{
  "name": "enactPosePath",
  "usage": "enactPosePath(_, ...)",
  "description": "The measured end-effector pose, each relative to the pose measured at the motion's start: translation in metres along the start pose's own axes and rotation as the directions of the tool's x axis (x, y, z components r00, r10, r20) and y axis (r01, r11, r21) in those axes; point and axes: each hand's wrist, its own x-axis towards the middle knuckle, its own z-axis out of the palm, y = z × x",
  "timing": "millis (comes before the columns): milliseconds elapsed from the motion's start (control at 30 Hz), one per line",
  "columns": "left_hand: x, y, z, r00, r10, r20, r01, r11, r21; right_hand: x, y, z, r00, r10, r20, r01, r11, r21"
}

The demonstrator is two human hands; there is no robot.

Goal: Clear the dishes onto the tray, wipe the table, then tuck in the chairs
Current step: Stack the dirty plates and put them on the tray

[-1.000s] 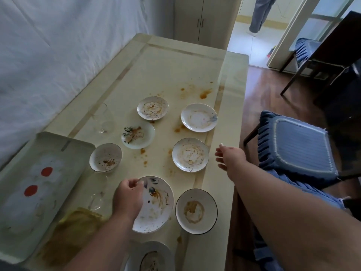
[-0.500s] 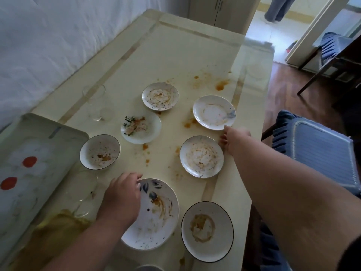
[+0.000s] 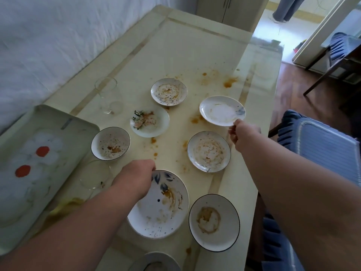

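The clearing looks barely begun: the tray, left of the left hand, holds no dishes, while soiled plates, bowls and glasses sit all over the stained desk. The right hand pinches the rim of a small white plate, lifted just beyond it, and the left hand grips the edge of a large blue-flowered plate. Wiping and tucking in the chair at the right are judged still ahead.

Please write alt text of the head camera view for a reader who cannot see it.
A person's right hand pinches the rim of a small white plate while the left hand grips a large blue-flowered plate. Five more dirty dishes stand on the stained table; a tray lies left.
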Motion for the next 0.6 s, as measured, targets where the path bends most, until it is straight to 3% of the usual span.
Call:
enactPosePath(167, -0.002, 0.007, -0.015, 0.995, -0.055, -0.087, 0.040, 0.986, -0.164, -0.035, 0.005, -0.025, 0.990, -0.111, 0.092, 0.115, 0.993, -0.036)
enactPosePath(300, -0.007, 0.004, -0.012, 0.978, -0.183, -0.099, 0.137, 0.925, -0.356, -0.081, 0.023, -0.045, 0.968, -0.126, 0.218, 0.137, 0.990, -0.034)
enactPosePath(467, -0.025, 0.000, 0.001, 0.927, -0.370, -0.057, 0.250, 0.726, -0.641, -0.140, 0.063, -0.063, 0.938, -0.106, 0.329, 0.138, 0.988, -0.074)
enactPosePath(600, -0.039, 0.000, 0.010, 0.888, -0.459, 0.026, 0.267, 0.468, -0.842, -0.177, 0.084, -0.070, 0.913, -0.108, 0.394, 0.171, 0.977, -0.129)
